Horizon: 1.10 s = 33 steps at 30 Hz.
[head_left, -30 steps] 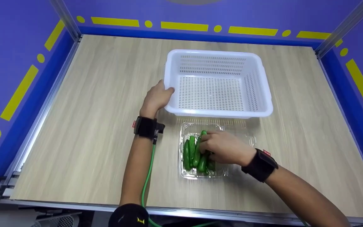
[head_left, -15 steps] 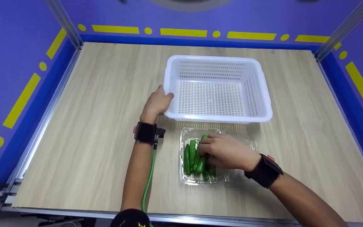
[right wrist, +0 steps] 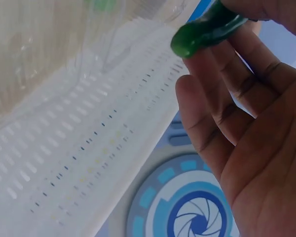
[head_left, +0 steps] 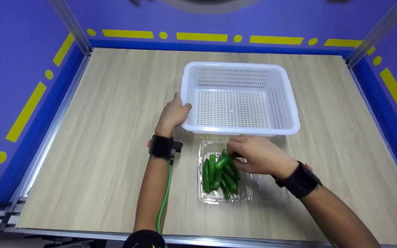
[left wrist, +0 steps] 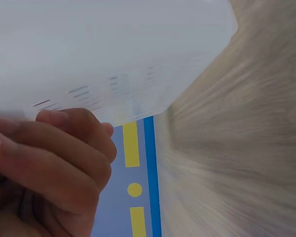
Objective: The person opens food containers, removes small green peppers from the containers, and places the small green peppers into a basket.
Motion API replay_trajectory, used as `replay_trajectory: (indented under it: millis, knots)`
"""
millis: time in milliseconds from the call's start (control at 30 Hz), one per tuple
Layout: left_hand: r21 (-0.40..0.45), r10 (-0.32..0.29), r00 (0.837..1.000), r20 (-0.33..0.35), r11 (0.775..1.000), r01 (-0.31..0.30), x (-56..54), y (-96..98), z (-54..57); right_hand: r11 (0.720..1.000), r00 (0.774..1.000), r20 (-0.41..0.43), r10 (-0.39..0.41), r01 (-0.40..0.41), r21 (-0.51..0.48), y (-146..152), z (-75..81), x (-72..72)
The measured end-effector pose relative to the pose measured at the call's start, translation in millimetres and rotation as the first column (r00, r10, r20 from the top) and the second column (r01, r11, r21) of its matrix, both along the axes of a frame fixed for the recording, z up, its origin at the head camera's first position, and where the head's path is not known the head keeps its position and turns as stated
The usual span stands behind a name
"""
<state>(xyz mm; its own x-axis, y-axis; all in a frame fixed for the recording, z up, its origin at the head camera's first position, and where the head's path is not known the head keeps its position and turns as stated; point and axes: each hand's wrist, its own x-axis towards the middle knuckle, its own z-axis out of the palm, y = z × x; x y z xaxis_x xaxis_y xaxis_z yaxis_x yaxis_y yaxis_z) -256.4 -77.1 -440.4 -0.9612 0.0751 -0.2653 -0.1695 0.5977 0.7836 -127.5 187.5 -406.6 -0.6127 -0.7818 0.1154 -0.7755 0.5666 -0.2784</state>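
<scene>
My left hand (head_left: 173, 113) grips the left rim of a white plastic basket (head_left: 189, 81), thumb over the rim and the other fingers outside, curled in the left wrist view. The basket has slotted walls and nothing in it. My right hand (head_left: 261, 155) pinches one glossy, curved green pepper (head_left: 224, 161) between thumb and fingers; its blunt end (right wrist: 187, 42) sticks out in the right wrist view. This pepper is over a clear plastic box (head_left: 201, 175) in front of the basket. Several more green peppers (head_left: 206, 177) lie in that box, mostly lengthwise.
The box's clear lid (head_left: 271, 187) lies folded out to the right, under my right forearm. Blue panels (head_left: 171, 46) with yellow marks enclose the wooden table (head_left: 122, 103) at the back and sides. A green cable (head_left: 165, 196) runs along my left forearm.
My right hand has drawn a pepper up out of the pile and moved slightly right, uncovering more peppers. My left hand stays on the basket rim. The head view has tilted up a little.
</scene>
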Motion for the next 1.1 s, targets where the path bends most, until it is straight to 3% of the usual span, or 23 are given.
replay_trajectory:
  millis: [267, 500, 867, 1100]
  knots:
    - [-0.002, 0.000, 1.000, -0.009, 1.000, 0.000, -1.1, -0.3, 1.0, 1.000, 1.000, 0.006, -0.019, 0.019, -0.011, 2, 2.9, -3.7]
    - [-0.005, -0.003, 1.000, -0.004, 1.000, 0.003, 0.0, -1.0, -0.7, 0.992, 0.996, 0.030, -0.080, 0.083, -0.094, 8, 1.4, -8.1]
    - [-0.011, -0.008, 1.000, -0.008, 1.000, 0.008, 0.0, 3.2, -4.9, 0.934, 0.981, 0.058, -0.184, 0.193, -0.301, 35, 18.2, -16.2]
    - [0.013, -0.007, 1.000, -0.014, 1.000, 0.007, 0.0, 0.1, -3.6, 0.906, 0.967, 0.044, -0.250, 0.249, -0.342, 48, 24.1, -22.5]
